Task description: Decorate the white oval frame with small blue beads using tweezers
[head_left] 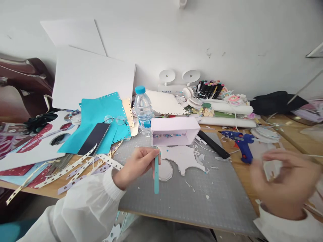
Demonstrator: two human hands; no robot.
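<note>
My left hand (pixel 141 166) pinches the top end of a narrow teal strip (pixel 156 178), which hangs down over the grey cutting mat (pixel 202 205). Behind it lie a white scalloped disc (pixel 165 169) and a white board offcut (pixel 180 156) with curved cut edges. A pale lilac open-fronted box (pixel 175 127) stands at the mat's back, with small colourful bits inside. My right hand (pixel 285 178) is smeared by motion at the right, beside a blue glue gun (pixel 238 137). Something whitish shows between its fingers; whether it is held I cannot tell.
A water bottle (pixel 144 114) stands left of the box. Teal sheets (pixel 88 111), a phone (pixel 94 138), glasses (pixel 114 120) and loose patterned strips (pixel 75 171) cover the left side. Marker pens (pixel 210 90) and white rolls (pixel 227 121) sit at the back; a black bar-shaped object (pixel 213 144) lies right.
</note>
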